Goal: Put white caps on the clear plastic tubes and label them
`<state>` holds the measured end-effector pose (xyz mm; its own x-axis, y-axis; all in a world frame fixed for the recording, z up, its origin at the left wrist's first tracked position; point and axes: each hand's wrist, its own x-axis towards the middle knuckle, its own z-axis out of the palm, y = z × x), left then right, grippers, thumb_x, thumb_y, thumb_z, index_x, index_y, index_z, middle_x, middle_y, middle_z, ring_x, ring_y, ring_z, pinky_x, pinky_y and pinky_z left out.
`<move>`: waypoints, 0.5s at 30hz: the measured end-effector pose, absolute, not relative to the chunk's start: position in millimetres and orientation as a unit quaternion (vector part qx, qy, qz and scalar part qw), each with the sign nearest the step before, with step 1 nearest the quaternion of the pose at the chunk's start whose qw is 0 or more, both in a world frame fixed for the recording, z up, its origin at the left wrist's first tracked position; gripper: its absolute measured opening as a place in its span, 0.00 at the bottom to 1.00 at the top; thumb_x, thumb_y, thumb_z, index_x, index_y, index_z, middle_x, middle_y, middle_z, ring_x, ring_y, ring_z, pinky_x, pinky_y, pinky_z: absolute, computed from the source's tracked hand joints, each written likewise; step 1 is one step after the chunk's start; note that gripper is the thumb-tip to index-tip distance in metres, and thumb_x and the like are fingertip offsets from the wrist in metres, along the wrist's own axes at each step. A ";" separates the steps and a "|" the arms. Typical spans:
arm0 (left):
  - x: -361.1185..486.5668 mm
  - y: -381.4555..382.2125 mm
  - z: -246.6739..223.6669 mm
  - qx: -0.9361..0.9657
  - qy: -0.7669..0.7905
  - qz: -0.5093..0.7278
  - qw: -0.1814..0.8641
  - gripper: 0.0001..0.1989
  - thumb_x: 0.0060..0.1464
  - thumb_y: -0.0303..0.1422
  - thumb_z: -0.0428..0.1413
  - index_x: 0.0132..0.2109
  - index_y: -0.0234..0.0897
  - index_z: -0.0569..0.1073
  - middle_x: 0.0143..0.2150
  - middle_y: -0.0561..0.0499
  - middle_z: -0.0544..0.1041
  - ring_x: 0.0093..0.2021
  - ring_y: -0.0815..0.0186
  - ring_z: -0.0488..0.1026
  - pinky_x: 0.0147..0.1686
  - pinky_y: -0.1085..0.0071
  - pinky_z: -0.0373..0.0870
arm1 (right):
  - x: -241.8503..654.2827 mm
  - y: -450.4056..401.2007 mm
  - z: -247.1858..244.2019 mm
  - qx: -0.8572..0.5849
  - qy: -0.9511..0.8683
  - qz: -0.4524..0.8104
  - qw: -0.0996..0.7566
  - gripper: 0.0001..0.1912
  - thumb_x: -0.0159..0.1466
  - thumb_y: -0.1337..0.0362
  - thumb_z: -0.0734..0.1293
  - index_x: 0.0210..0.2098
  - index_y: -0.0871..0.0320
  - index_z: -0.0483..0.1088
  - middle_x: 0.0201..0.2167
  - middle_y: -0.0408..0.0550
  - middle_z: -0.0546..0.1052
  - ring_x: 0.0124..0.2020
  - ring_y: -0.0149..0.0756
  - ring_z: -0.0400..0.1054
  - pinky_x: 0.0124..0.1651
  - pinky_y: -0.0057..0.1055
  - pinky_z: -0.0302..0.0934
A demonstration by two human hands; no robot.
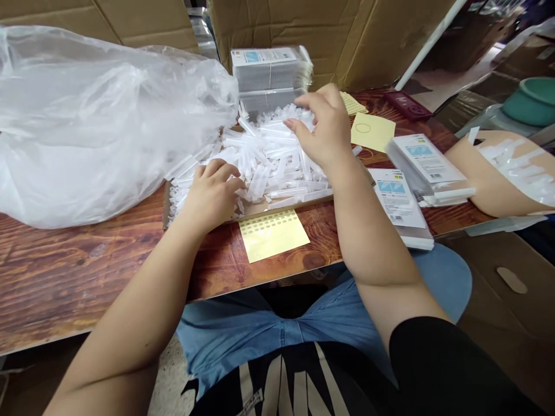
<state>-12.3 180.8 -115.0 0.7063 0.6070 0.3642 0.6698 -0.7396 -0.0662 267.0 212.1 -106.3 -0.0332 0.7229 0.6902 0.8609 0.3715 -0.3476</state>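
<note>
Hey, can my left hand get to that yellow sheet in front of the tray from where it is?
Probably yes. Your left hand is at the near edge of the tray, close to the yellow sheet, and nothing seems to cover the sheet's near part.

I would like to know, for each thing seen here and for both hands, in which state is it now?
Left hand: fingers curled at the pieces, grip unclear
Right hand: thumb and fingers apart
Shallow cardboard tray: open, heaped
Clear plastic pieces: loose, jumbled
Large plastic bag: bulging, wrinkled
Rear card stack: upper bundle banded
Front yellow sheet: flat, dots along far side
Tan container: open, holding white pieces
</note>
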 end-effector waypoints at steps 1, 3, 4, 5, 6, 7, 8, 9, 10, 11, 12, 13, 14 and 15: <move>-14.7 180.2 -112.2 -0.915 -0.353 -0.176 0.084 0.12 0.56 0.23 0.53 0.43 0.41 0.78 0.51 0.44 0.80 0.58 0.45 0.71 0.52 0.47 0.69 | 257.8 201.4 -99.8 -0.523 -0.748 -0.046 0.406 0.11 0.71 0.56 0.66 0.48 0.52 0.76 0.43 0.53 0.75 0.47 0.43 0.68 0.48 0.39 0.63; -21.7 179.0 -106.4 -0.903 -0.369 -0.213 0.046 0.11 0.58 0.26 0.53 0.45 0.41 0.76 0.49 0.45 0.80 0.56 0.48 0.73 0.54 0.49 0.69 | 239.3 181.6 -90.2 -0.451 -0.821 0.040 0.348 0.07 0.69 0.62 0.67 0.40 0.55 0.78 0.40 0.50 0.78 0.43 0.40 0.71 0.47 0.37 0.64; -26.0 178.4 -103.9 -0.893 -0.382 -0.237 0.023 0.10 0.58 0.27 0.53 0.46 0.41 0.76 0.49 0.45 0.80 0.54 0.50 0.74 0.54 0.51 0.70 | 230.7 173.7 -87.7 -0.422 -0.850 0.077 0.307 0.07 0.67 0.66 0.67 0.37 0.56 0.79 0.38 0.49 0.79 0.41 0.39 0.71 0.46 0.36 0.64; -30.4 177.8 -101.8 -0.879 -0.398 -0.264 -0.002 0.10 0.59 0.29 0.54 0.47 0.41 0.75 0.48 0.45 0.80 0.52 0.51 0.75 0.53 0.53 0.71 | 222.9 167.7 -86.8 -0.404 -0.870 0.105 0.262 0.07 0.65 0.69 0.68 0.35 0.58 0.79 0.36 0.48 0.79 0.40 0.38 0.72 0.46 0.35 0.64; -34.6 177.4 -100.3 -0.861 -0.416 -0.292 -0.027 0.09 0.60 0.31 0.55 0.47 0.42 0.74 0.48 0.46 0.80 0.50 0.53 0.76 0.51 0.55 0.72 | 216.0 163.4 -87.0 -0.396 -0.883 0.122 0.220 0.08 0.63 0.72 0.67 0.33 0.59 0.80 0.35 0.48 0.80 0.39 0.37 0.73 0.45 0.34 0.63; -38.4 177.1 -99.4 -0.841 -0.433 -0.321 -0.050 0.08 0.60 0.33 0.55 0.47 0.42 0.73 0.47 0.46 0.79 0.48 0.55 0.77 0.50 0.57 0.73 | 209.9 160.7 -88.1 -0.396 -0.890 0.129 0.186 0.09 0.62 0.75 0.66 0.33 0.60 0.80 0.35 0.49 0.81 0.39 0.37 0.73 0.44 0.34 0.62; -41.6 176.9 -98.9 -0.820 -0.448 -0.349 -0.071 0.08 0.61 0.35 0.56 0.47 0.43 0.72 0.47 0.47 0.79 0.47 0.57 0.77 0.49 0.59 0.73 | 204.5 159.2 -89.6 -0.398 -0.894 0.127 0.163 0.11 0.61 0.76 0.65 0.33 0.61 0.81 0.36 0.49 0.81 0.39 0.37 0.73 0.44 0.33 0.62; -44.1 177.0 -98.9 -0.801 -0.457 -0.375 -0.091 0.08 0.62 0.37 0.56 0.47 0.44 0.71 0.46 0.48 0.79 0.46 0.58 0.77 0.47 0.60 0.73 | 199.7 158.5 -91.3 -0.397 -0.898 0.118 0.150 0.12 0.62 0.76 0.65 0.34 0.61 0.81 0.36 0.50 0.81 0.40 0.37 0.73 0.44 0.33 0.61; -45.8 177.4 -99.3 -0.786 -0.458 -0.400 -0.111 0.09 0.62 0.40 0.57 0.47 0.44 0.70 0.45 0.48 0.78 0.45 0.59 0.77 0.45 0.61 0.74 | 195.4 158.3 -93.0 -0.390 -0.903 0.108 0.144 0.13 0.63 0.75 0.64 0.36 0.61 0.82 0.37 0.51 0.81 0.40 0.38 0.73 0.45 0.34 0.61; -47.0 178.0 -99.8 -0.774 -0.452 -0.423 -0.133 0.11 0.63 0.43 0.57 0.46 0.43 0.70 0.43 0.49 0.78 0.43 0.60 0.76 0.43 0.62 0.73 | 191.6 158.4 -94.6 -0.379 -0.910 0.098 0.139 0.14 0.64 0.75 0.63 0.38 0.61 0.82 0.37 0.51 0.81 0.41 0.38 0.72 0.46 0.34 0.61; -47.8 178.7 -100.6 -0.765 -0.441 -0.444 -0.153 0.14 0.64 0.47 0.56 0.46 0.42 0.69 0.41 0.50 0.76 0.41 0.62 0.75 0.41 0.62 0.73 | 188.3 158.7 -96.1 -0.367 -0.916 0.089 0.133 0.15 0.64 0.75 0.63 0.39 0.60 0.82 0.36 0.51 0.81 0.41 0.39 0.72 0.46 0.35 0.60; -48.4 179.6 -101.4 -0.757 -0.430 -0.462 -0.168 0.17 0.64 0.50 0.55 0.46 0.41 0.69 0.38 0.51 0.75 0.37 0.64 0.73 0.38 0.64 0.72 | 185.7 159.0 -97.5 -0.356 -0.922 0.081 0.127 0.17 0.64 0.75 0.62 0.40 0.60 0.83 0.36 0.51 0.80 0.41 0.39 0.71 0.46 0.35 0.60; -49.2 180.4 -102.2 -0.751 -0.421 -0.477 -0.177 0.20 0.64 0.53 0.54 0.46 0.40 0.68 0.36 0.52 0.73 0.34 0.67 0.71 0.36 0.65 0.70 | 183.8 159.4 -99.0 -0.349 -0.926 0.075 0.120 0.18 0.63 0.76 0.62 0.41 0.59 0.83 0.36 0.50 0.80 0.40 0.38 0.71 0.46 0.35 0.59; -50.0 181.1 -103.0 -0.747 -0.418 -0.486 -0.180 0.22 0.65 0.54 0.52 0.46 0.39 0.68 0.34 0.53 0.71 0.31 0.69 0.68 0.34 0.66 0.68 | 182.6 160.0 -100.5 -0.344 -0.929 0.071 0.115 0.20 0.62 0.78 0.61 0.41 0.58 0.83 0.36 0.50 0.80 0.40 0.38 0.70 0.46 0.35 0.59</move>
